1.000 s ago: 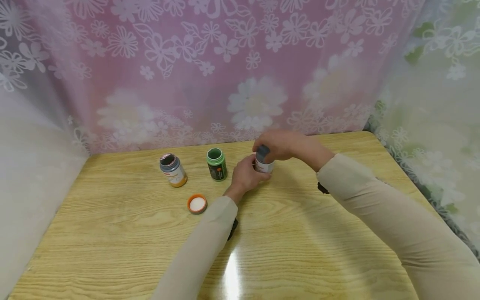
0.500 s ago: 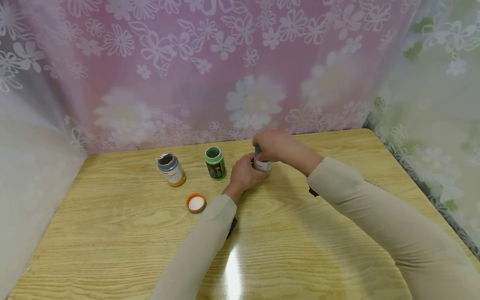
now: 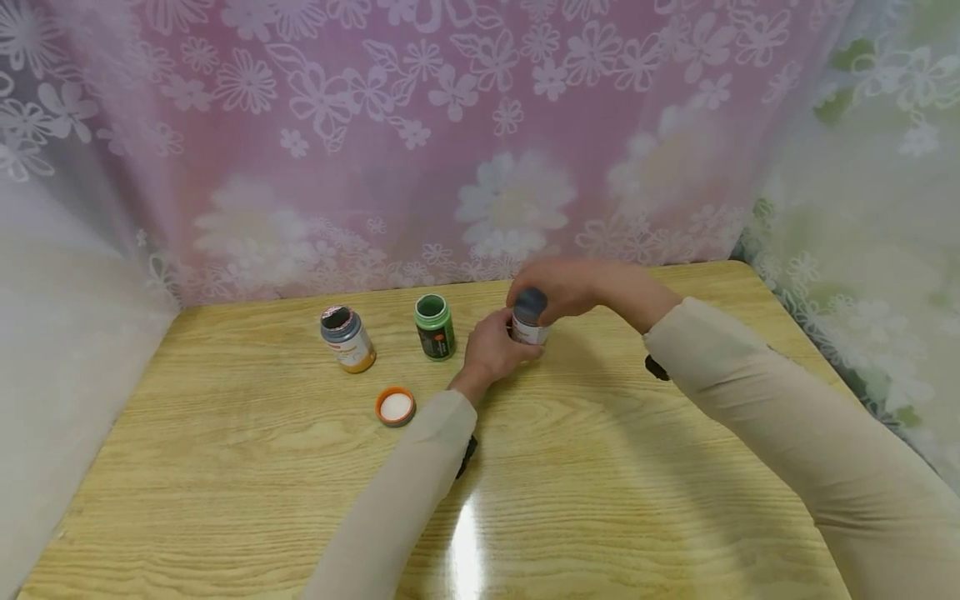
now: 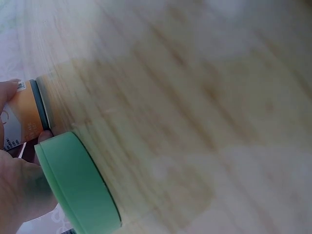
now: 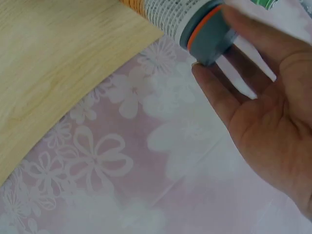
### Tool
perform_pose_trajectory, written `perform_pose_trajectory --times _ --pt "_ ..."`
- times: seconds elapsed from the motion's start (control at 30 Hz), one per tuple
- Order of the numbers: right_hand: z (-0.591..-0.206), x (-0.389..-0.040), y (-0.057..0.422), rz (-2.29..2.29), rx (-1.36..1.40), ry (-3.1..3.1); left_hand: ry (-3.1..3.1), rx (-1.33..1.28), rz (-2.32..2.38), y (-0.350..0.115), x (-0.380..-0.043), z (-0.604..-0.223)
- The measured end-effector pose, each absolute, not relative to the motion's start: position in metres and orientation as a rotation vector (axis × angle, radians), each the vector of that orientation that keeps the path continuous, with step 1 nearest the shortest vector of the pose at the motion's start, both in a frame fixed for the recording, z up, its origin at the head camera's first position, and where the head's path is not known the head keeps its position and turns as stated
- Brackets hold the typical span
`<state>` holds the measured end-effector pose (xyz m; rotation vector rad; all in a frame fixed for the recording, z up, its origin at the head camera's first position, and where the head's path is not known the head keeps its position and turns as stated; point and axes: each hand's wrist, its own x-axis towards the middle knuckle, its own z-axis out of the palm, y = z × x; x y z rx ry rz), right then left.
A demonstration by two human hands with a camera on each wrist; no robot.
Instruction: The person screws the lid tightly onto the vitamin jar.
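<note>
My left hand [image 3: 492, 348] grips a white-and-orange jar [image 3: 529, 333] low on its side, keeping it upright on the table. Fingers and thumb of my right hand [image 3: 564, 287] hold the jar's dark grey lid [image 3: 532, 305] from above. In the right wrist view an orange band shows between that lid [image 5: 210, 43] and the white label, with thumb and fingertips at the lid's edge. A green lid [image 4: 80, 183] appears beside my left hand in the left wrist view; the head view hides it.
Left of my hands stand an uncapped green jar [image 3: 435, 335] and a similar grey-necked jar [image 3: 352, 346] with torn foil at its mouth. An upturned orange-rimmed lid [image 3: 395, 407] lies in front of them. Floral curtain [image 3: 510, 133] hangs along the table's back edge.
My right hand and wrist swung left around the lid, then back to the right, uncovering more of the lid's top. My left hand stays on the jar.
</note>
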<state>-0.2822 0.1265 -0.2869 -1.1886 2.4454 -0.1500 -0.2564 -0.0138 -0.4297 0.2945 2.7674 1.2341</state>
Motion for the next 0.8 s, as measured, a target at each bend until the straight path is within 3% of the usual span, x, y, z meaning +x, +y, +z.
perform_pose_trajectory --times 0.8 --pt "-0.305 -0.263 0.127 -0.295 -1.063 2.690 2.828 0.284 1.184 -0.011 -0.254 -0.427"
